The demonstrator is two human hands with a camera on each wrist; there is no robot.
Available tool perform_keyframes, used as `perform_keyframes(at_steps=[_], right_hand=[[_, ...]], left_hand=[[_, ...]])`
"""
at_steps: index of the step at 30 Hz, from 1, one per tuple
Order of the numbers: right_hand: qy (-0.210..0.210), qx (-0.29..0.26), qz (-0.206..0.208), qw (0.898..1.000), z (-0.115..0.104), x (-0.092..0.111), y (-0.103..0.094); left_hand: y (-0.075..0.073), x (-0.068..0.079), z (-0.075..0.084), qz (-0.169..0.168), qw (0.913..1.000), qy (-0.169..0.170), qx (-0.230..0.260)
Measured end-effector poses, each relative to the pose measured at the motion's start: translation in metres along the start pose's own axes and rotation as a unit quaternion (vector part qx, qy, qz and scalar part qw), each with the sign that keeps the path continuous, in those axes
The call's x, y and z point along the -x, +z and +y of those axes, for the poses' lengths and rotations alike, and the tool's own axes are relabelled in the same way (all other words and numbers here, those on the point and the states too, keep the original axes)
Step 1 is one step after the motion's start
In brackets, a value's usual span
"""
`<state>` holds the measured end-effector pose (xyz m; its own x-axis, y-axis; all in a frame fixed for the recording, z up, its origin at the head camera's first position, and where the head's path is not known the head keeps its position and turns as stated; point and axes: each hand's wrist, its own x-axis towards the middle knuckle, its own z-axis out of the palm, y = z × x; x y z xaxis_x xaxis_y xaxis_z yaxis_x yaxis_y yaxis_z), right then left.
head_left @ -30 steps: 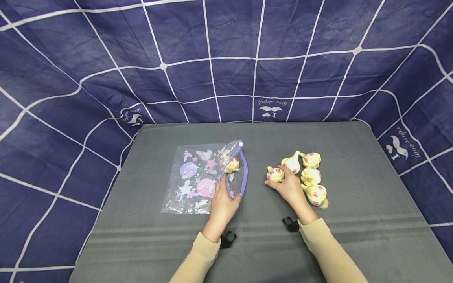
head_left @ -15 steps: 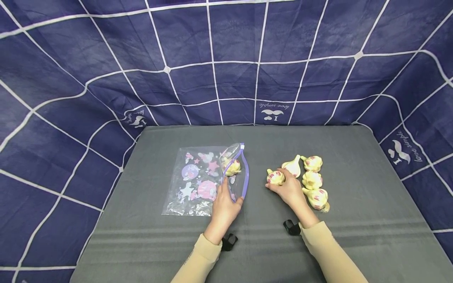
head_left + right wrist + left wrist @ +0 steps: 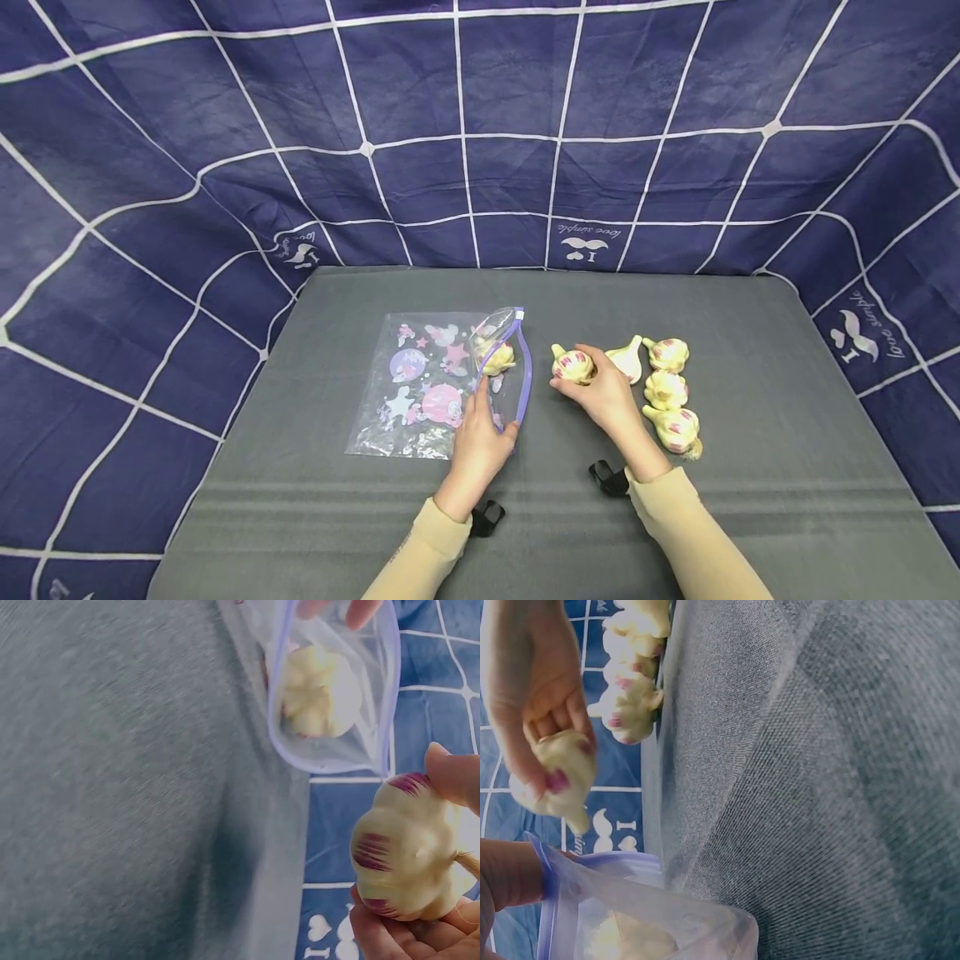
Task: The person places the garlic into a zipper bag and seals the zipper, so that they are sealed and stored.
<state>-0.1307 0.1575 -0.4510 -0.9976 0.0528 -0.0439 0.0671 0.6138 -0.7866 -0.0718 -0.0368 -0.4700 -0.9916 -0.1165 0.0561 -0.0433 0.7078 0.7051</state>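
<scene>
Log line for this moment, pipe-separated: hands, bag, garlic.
left hand: holds bag | right hand: grips garlic bulb | bag: open, one bulb inside | table: four loose bulbs

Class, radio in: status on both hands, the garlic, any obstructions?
Left hand holding bag open, one bulb inside. Right hand gripping garlic bulb, outside the bag. Nothing visible blocking the way between.

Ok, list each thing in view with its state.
Zip bag: lying down, mouth open.
Bagged garlic bulb: whole, near the mouth.
Held garlic bulb: whole, lifted.
Four loose garlic bulbs: whole, on the table.
Left hand: gripping the bag's edge.
Right hand: holding a garlic bulb.
Blue grid cloth: hung, creased.
</scene>
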Motion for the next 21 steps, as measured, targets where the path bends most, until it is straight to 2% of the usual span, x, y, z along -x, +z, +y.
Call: perform_keyframes(at_steps=[12, 21], right_hand=[[-0.023, -0.012, 0.006, 1.0, -0.016, 0.0, 0.002], [-0.043, -0.02, -0.006, 0.999, -0.023, 0.002, 0.005]], left_hand=[[0.003, 0.002, -0.001, 0.0, 0.9999, 0.0, 0.01], [0.004, 0.002, -0.001, 0.003, 1.0, 0.007, 0.003]])
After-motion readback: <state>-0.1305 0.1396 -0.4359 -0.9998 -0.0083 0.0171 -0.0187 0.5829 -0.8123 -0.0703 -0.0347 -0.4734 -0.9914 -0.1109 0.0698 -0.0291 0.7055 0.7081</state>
